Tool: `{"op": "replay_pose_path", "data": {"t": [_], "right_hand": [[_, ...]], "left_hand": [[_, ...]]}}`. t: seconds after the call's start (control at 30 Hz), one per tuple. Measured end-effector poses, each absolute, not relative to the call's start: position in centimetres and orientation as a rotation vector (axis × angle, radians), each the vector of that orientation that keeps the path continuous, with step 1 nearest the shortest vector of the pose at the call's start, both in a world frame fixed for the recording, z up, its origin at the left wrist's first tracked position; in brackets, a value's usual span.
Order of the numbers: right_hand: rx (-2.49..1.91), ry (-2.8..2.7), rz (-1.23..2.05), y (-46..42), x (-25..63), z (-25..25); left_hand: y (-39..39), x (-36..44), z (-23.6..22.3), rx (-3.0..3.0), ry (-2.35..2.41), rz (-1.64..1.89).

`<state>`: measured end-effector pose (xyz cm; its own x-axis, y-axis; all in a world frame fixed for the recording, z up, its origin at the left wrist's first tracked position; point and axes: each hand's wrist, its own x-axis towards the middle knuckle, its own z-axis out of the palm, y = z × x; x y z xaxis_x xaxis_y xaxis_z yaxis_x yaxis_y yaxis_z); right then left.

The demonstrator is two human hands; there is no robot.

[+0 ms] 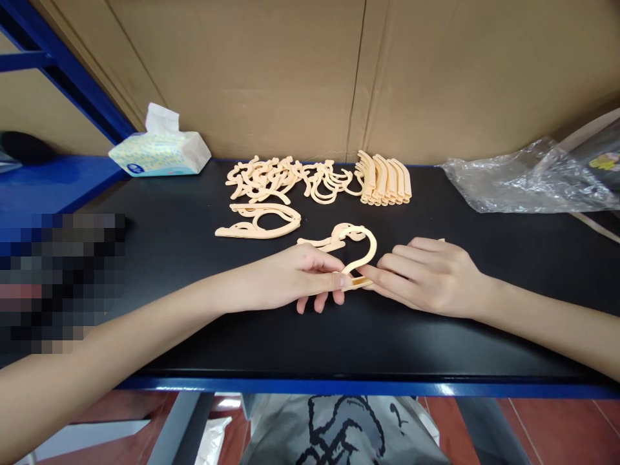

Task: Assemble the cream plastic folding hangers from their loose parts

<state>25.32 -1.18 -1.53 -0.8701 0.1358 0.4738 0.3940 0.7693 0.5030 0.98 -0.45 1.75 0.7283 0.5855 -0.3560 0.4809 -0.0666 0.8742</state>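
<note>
Near the middle of the black table, my left hand point(305, 278) pinches a cream plastic clothes hanger point(372, 247) between thumb and fingers at the base of its hook. The hook curves upward, and a slotted arm extends to the right. My right hand point(431, 278) is closed around that arm's right part, its fingertips close to the hook's base; the hand hides most of the arm. Just behind my left hand lie more cream hanger pieces point(314, 243), partly covered. Farther left, a folded cream hanger point(290, 227) rests flat on the table.
At the back are a pile of loose cream connector pieces point(264, 174), several hooks point(325, 187) and a neat stack of hanger arms point(387, 181). A tissue pack point(162, 155) stands back left. Crumpled clear plastic point(523, 181) lies back right. Cardboard point(242, 77) backs the table.
</note>
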Motion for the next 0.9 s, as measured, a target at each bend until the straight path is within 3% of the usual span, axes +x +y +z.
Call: {"op": "replay_pose_path", "data": {"t": [0.9], "right_hand": [[-0.364, -2.634, -0.795, -1.28, 24.97, -1.16]], "left_hand": [[-0.37, 1.32, 2.47, 1.611, 0.83, 0.009]]}}
